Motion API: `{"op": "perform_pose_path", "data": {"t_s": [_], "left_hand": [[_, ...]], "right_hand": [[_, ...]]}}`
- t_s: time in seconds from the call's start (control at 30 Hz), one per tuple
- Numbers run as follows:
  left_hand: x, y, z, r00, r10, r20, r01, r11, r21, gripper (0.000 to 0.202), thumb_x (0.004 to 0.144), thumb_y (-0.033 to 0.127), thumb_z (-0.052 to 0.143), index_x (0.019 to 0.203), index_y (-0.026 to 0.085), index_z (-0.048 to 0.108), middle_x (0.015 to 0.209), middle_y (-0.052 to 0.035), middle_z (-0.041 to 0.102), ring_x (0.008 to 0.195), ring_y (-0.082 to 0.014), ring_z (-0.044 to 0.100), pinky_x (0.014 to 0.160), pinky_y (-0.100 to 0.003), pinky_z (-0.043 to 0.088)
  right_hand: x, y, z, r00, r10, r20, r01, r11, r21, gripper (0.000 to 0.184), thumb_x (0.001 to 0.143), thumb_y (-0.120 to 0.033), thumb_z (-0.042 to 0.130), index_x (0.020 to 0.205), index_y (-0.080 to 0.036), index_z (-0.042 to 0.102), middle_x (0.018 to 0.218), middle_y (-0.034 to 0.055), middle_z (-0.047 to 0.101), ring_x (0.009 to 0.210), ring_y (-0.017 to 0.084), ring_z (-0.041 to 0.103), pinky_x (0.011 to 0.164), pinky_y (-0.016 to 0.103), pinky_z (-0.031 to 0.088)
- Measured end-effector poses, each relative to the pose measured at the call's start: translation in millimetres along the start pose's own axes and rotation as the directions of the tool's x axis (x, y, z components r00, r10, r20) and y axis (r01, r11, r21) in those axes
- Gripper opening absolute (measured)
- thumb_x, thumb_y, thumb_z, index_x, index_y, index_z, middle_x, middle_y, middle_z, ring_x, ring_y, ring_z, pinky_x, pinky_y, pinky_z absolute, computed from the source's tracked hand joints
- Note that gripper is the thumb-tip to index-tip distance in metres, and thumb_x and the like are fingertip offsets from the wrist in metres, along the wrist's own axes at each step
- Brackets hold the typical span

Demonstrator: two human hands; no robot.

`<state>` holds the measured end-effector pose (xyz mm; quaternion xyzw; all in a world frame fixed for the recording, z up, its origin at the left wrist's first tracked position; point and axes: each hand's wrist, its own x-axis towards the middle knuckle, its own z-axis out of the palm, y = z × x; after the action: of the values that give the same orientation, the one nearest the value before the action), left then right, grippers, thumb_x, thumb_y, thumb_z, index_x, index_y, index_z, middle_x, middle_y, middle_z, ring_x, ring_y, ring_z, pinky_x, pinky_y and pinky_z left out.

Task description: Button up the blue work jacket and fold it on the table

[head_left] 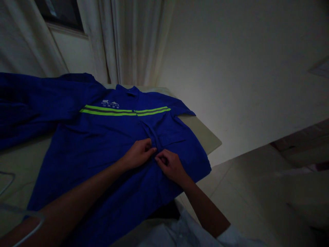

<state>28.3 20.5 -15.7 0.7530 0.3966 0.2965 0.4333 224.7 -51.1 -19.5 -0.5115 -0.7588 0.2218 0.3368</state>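
Note:
A blue work jacket (110,137) with yellow-green reflective stripes lies spread front side up, its collar away from me. White lettering marks the chest above the stripe. My left hand (140,152) pinches the front placket around the middle of the jacket. Close beside it, my right hand (169,164) is closed, thumb and fingers together at the same front edge. Above my hands the placket is lifted and gapes, while near the stripe the two fronts meet at a button. Whatever lies between my fingertips is too small and dark to make out.
Under the jacket is a pale table (205,135) whose corner points right. A wire hanger (33,214) is at the lower left. Curtains (133,41) hang behind the table beside a pale wall (239,75). Tiled floor (231,192) shows on the right.

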Motion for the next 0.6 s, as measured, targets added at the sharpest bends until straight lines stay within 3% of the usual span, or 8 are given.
{"op": "perform_pose_path", "data": {"t_s": [0.33, 0.53, 0.6], "left_hand": [[0.7, -3.2, 2.3, 0.998, -0.070, 0.005, 0.070, 0.986, -0.149, 0.039, 0.088, 0.053, 0.064, 0.073, 0.023, 0.045, 0.060, 0.0064, 0.046, 0.054, -0.0102, 0.042, 0.050, -0.024, 0.026], [3.7, -0.5, 1.9, 0.987, -0.122, 0.106, 0.150, 0.940, -0.307, 0.045, 0.084, 0.063, 0.067, 0.078, 0.023, 0.048, 0.058, 0.0043, 0.057, 0.054, -0.0132, 0.056, 0.050, -0.023, 0.035], [5.7, -0.9, 1.8, 0.985, -0.121, 0.123, 0.157, 0.924, -0.350, 0.045, 0.084, 0.064, 0.068, 0.081, 0.022, 0.051, 0.060, 0.0026, 0.061, 0.056, -0.0146, 0.060, 0.052, -0.023, 0.039]], "right_hand": [[2.6, 3.6, 1.7, 0.988, 0.128, -0.085, -0.125, 0.991, 0.039, 0.010, 0.090, -0.029, 0.078, 0.085, -0.021, 0.073, 0.069, -0.0023, 0.062, 0.063, 0.014, 0.057, 0.062, 0.026, 0.043], [3.0, -0.9, -6.9, 0.984, 0.144, -0.108, -0.133, 0.986, 0.104, 0.026, 0.093, -0.045, 0.075, 0.085, -0.021, 0.070, 0.069, -0.0017, 0.062, 0.061, 0.014, 0.056, 0.059, 0.026, 0.044], [1.9, -9.0, -12.3, 0.990, 0.105, -0.098, -0.100, 0.994, 0.050, 0.031, 0.088, -0.050, 0.079, 0.092, -0.020, 0.070, 0.075, -0.0006, 0.064, 0.064, 0.015, 0.057, 0.061, 0.027, 0.045]]}}
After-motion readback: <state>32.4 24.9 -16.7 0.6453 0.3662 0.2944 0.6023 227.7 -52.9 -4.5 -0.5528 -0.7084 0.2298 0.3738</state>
